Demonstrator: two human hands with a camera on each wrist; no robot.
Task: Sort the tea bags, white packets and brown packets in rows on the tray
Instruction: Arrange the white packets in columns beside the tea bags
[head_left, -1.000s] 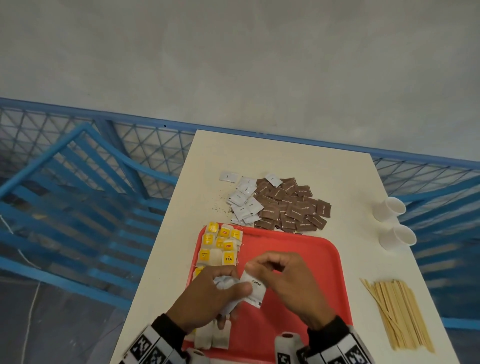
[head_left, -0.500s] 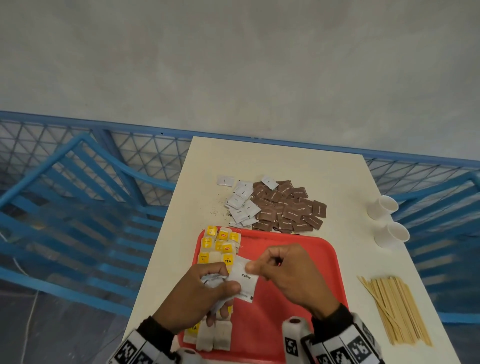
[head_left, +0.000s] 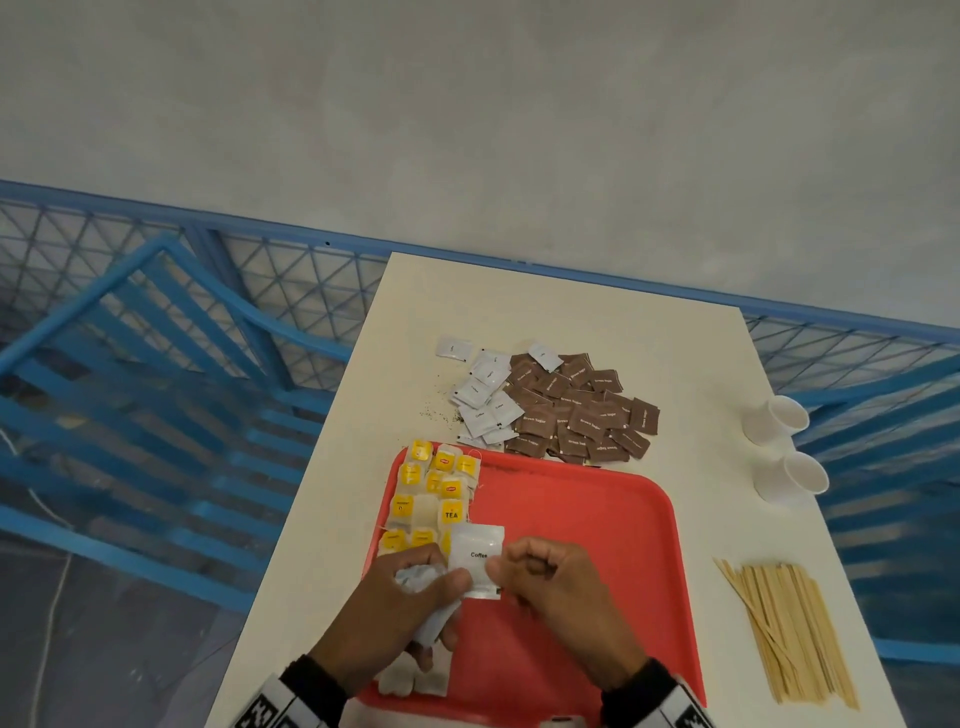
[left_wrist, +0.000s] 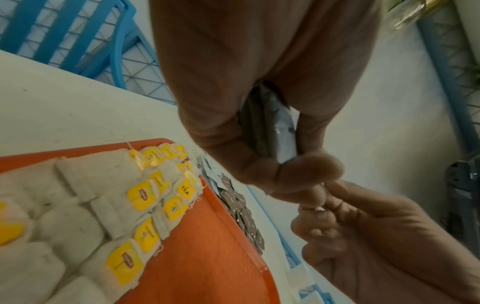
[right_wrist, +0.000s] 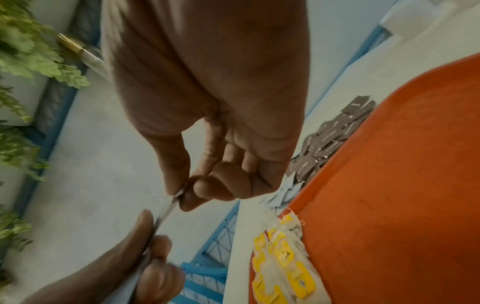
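Over the tray's (head_left: 597, 519) near-left part: your right hand (head_left: 561, 597) pinches a white "Coffee" packet (head_left: 477, 558) | your left hand (head_left: 395, 613) grips a white-packet bunch (head_left: 418, 579) | tea bags (head_left: 431, 499) at 11 o'clock on tray | loose white packets (head_left: 485, 395) and brown packets (head_left: 582, 410) at 12 o'clock on surface (head_left: 571, 312).

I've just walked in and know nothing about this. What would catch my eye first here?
Probably the bright red tray at the table's near edge, with yellow-tagged tea bags lined up along its left side. Above it, the left hand and right hand together pinch a white packet marked Coffee. Beyond the tray lies an unsorted heap of brown packets and white ones.
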